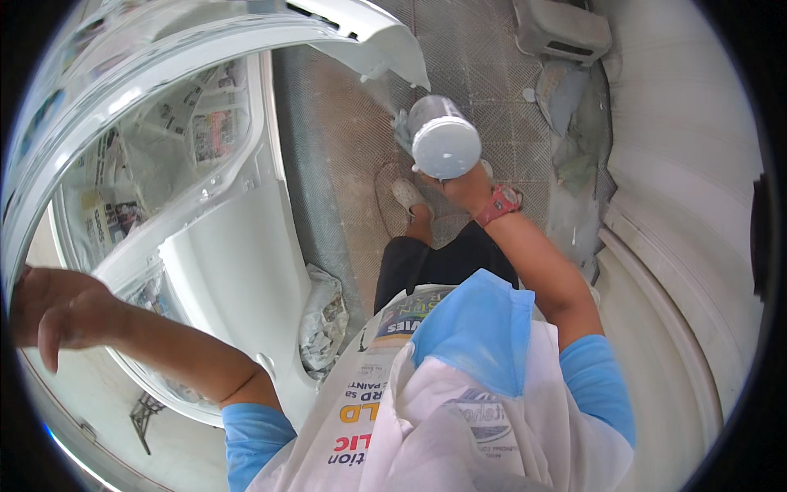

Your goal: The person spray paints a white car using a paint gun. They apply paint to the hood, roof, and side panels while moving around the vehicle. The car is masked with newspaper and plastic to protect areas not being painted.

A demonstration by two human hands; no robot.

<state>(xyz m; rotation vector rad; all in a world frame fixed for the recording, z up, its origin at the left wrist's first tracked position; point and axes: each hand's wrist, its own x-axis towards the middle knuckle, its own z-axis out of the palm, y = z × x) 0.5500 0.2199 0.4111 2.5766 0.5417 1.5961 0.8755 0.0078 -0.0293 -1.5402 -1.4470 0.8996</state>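
My right hand (469, 189) is wrapped round the handle of a paint spray gun, mostly hidden under its cup. The gun's cup (447, 148) has a pale round lid with white drops on it and faces up at me. A faint mist hangs between the gun and the tip of a glossy white car body panel (393, 51) at the upper left. At the far left my left hand (65, 316) is held up with nothing in it, its fingers apart and loosely bent, beside the white car bodywork. A white car door (238, 262) stands between my hands.
Newspaper and plastic sheeting (164, 123) cover the door's window area. Crumpled masking paper (324, 320) sits at the door's lower edge. A dusty grey box-shaped thing (564, 31) lies by the pale wall (680, 123) at right. The floor (328, 164) is textured and paint-dusted.
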